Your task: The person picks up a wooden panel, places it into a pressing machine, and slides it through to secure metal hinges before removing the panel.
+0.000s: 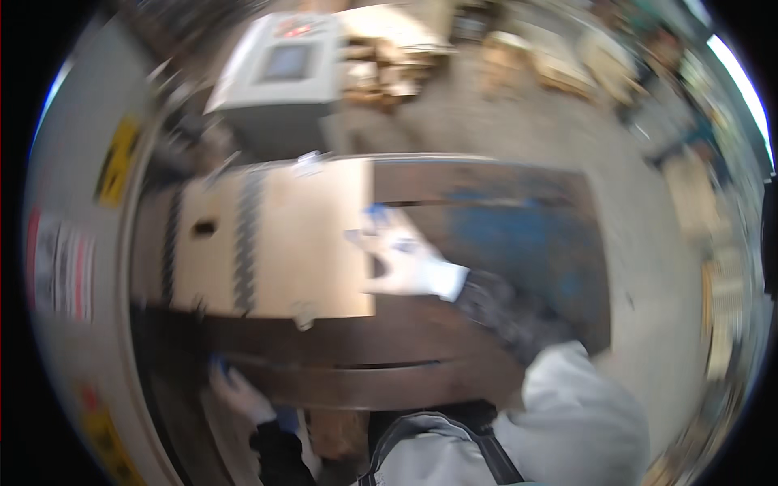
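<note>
A tan flat panel [312,243] lies on the dark worktable [486,332]. It has two dark speckled bands across it, a small dark oval hole and small tabs at its edges; I cannot tell whether it is cardboard or wood. My right hand [401,255], in a white glove with blue on the fingertips, is at the panel's right edge, fingers spread and touching it. My left hand [241,394], gloved alike, is low at the left by the table's near edge, apart from the panel, with its fingers partly stretched out. Motion blurs both hands.
A grey machine wall [85,186] with yellow warning labels rises at the left. Behind the table stands a control box [279,81] with a small screen. Stacked tan pieces [389,61] lie beyond it, and more stacks [721,300] line the right side of the grey floor.
</note>
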The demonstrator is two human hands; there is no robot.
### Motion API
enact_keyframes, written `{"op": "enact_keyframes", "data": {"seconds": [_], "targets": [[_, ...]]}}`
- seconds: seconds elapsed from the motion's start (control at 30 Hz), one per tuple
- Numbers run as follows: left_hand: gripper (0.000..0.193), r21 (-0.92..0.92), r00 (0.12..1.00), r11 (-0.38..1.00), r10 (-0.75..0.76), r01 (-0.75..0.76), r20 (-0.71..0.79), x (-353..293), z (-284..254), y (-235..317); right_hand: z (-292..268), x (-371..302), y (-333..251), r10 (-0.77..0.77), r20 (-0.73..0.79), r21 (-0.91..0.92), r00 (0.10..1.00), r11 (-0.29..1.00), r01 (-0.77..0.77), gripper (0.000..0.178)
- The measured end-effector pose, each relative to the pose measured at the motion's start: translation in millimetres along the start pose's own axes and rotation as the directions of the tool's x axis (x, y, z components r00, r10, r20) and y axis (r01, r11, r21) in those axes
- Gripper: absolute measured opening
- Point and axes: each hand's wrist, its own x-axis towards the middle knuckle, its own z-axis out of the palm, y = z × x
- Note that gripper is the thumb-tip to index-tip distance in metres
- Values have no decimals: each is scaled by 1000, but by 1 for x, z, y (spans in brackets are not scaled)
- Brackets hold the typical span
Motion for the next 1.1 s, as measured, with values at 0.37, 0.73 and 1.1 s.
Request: {"op": "enact_keyframes", "data": {"seconds": [0.37,0.73,1.1], "targets": [[33,-196,998,980,3,-17,-69,-13,40,-1,71,17,-47,695,-122,922,709,-184,340,65],[33,-384,993,922,-88,51,-78,-43,25,36,66,-27,-61,620,-97,982,779,-68,176,19],[29,-531,693,445,-460,721,555,-140,-39,-30,-7,-161,-160,741,-60,923,669,296,-245,33]]}}
